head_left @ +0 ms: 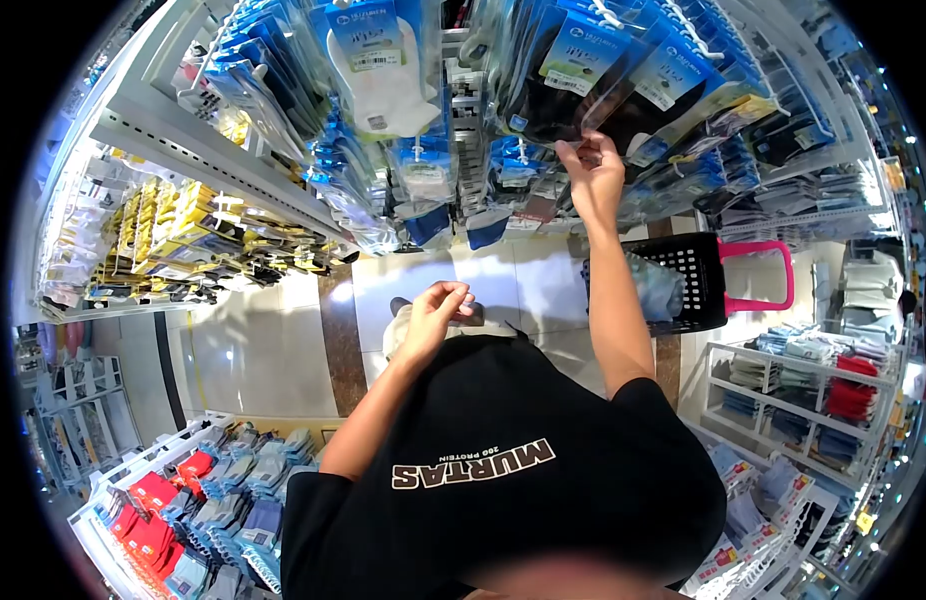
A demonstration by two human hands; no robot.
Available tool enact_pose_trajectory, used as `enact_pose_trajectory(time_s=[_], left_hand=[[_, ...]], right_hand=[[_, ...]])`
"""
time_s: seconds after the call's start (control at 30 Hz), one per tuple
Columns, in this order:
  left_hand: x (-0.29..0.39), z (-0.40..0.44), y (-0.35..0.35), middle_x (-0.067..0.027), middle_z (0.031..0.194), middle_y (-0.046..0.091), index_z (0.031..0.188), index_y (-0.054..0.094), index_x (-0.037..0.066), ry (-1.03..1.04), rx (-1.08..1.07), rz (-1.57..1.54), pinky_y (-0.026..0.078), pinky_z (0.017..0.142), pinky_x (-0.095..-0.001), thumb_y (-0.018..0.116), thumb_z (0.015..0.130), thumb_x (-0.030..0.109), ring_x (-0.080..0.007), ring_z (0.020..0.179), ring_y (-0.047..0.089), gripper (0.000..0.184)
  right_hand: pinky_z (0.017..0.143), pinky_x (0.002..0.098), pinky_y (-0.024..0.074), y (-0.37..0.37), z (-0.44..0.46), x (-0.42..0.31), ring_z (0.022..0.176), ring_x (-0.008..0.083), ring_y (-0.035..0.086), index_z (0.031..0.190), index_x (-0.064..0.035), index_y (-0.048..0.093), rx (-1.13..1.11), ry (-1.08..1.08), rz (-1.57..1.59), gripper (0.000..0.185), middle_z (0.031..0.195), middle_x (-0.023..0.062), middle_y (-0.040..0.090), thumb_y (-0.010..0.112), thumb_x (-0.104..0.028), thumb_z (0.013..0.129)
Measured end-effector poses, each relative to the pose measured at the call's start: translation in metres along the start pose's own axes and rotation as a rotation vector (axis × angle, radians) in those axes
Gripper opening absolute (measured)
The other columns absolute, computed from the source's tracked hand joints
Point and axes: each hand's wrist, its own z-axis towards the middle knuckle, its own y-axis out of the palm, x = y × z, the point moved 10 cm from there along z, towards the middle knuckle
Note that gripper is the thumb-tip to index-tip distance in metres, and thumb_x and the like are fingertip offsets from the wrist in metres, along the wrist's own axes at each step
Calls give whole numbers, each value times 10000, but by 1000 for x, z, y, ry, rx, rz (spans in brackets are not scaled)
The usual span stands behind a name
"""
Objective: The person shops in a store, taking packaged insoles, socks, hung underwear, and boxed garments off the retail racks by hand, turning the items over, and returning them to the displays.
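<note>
My right hand (pixel 595 170) reaches up to the hanging rack, its thumb and fingers pinching the lower edge of a clear package of black socks (pixel 553 108) with a blue header. Another dark sock package (pixel 648 100) hangs just to its right. Lower and nearer my body, my left hand (pixel 438 312) is held in the air with fingers curled together, and nothing shows in it. A package of white socks (pixel 383 85) hangs above and to the left of that hand.
A black basket (pixel 705 280) with a pink handle (pixel 788 275) and pale packages inside stands on the tiled floor at right. Yellow packages (pixel 188 225) hang at left. Bins of folded goods (pixel 213 500) are at lower left, and a white shelf (pixel 783 400) at right.
</note>
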Motion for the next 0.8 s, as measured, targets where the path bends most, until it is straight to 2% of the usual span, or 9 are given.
enact_pose_trajectory(time_s=[0.07,0.1,0.2,0.33,0.37,0.47,0.57,0.67,0.8], left_hand=[[-2,1,1,-85,974,664,1085,611,-6,-3,-9,4,506,751,-267,590,973,254,-131,806,640,284],[-2,2,0,-85,974,665,1085,611,-6,-5,-11,5,506,749,-266,591,973,255,-131,804,639,285],[-3,2,0,-85,974,665,1086,611,-5,-19,-6,11,507,747,-264,590,973,259,-129,802,639,288],[-1,1,-1,-84,977,666,1092,608,-5,-36,2,22,508,747,-264,588,975,264,-127,804,639,294],[-1,1,-1,-84,978,666,1093,608,-5,-34,2,23,508,746,-264,587,975,265,-127,805,640,295],[0,2,-3,-85,979,666,1102,605,-9,-30,5,26,508,743,-265,583,977,265,-128,806,640,302],[1,3,-6,-87,977,667,1105,605,-15,-33,23,31,509,740,-266,585,975,264,-130,805,641,308],[1,7,-12,-85,971,664,1114,598,-29,-9,31,45,505,718,-253,605,965,257,-104,766,617,323],[0,9,-19,-81,976,670,1109,602,-35,-16,68,35,490,745,-253,613,957,236,-111,795,616,310]], right_hand=[[691,276,493,0,-9,24,749,126,586,1074,16,600,20,6,-41,409,863,46,631,815,-155,770],[716,289,507,3,-16,31,823,161,614,1125,15,587,-10,56,-43,470,949,87,657,816,-170,759],[753,300,516,12,-31,65,917,205,628,1172,21,568,-45,101,-98,531,1041,132,661,815,-199,757],[773,323,508,30,-46,98,908,192,608,1171,20,552,-111,127,-97,518,1054,107,653,806,-208,781],[756,301,506,30,-51,109,851,172,611,1100,17,595,-104,170,-106,430,981,92,661,799,-200,791],[656,267,480,47,-62,144,745,128,597,1049,21,633,-283,300,-9,360,857,60,665,781,-195,803],[605,250,442,51,-71,150,655,80,542,947,16,667,-313,394,101,224,743,9,635,736,-177,856],[597,239,432,43,-74,143,649,75,536,936,23,668,-249,374,229,202,737,13,633,702,-171,891],[636,231,436,18,-75,119,703,64,543,1005,34,657,-228,268,170,239,777,11,643,692,-179,903]])
